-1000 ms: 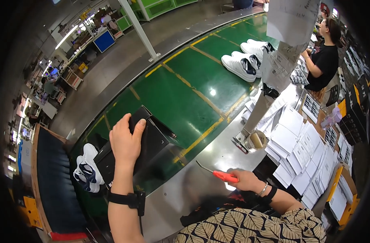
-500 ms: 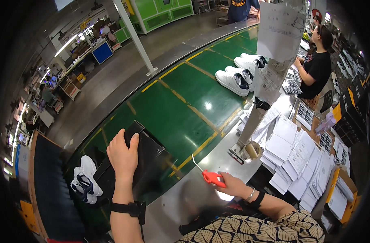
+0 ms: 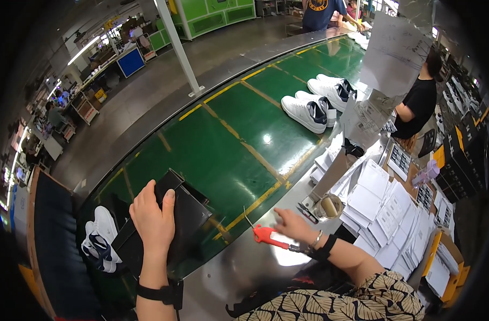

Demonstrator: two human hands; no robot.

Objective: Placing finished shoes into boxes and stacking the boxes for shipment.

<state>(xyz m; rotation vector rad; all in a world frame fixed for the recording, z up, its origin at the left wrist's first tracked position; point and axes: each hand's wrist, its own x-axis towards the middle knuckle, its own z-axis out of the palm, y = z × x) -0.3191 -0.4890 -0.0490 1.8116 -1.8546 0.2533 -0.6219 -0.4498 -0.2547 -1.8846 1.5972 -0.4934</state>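
Note:
My left hand rests on a black shoebox at the green conveyor's near left, fingers stretched out and thumb apart. The box is tilted; part of it is hidden under my hand and forearm. White sneakers with dark blue linings sit just left of the box. My right hand hovers over the metal edge, its fingers apart and pointing left. Just below it is a red-handled tool with a thin bent metal tip, its rear end running under my wrist; it looks free of my fingers.
Pairs of white sneakers stand farther along the green conveyor. Stacks of paper, a tape roll and small snips lie at right, near a hanging sheet. A person in black works beyond.
My right hand has let go of the red-handled tool and risen above it. My left hand has shifted slightly left and down on the black shoebox. The view has turned a little.

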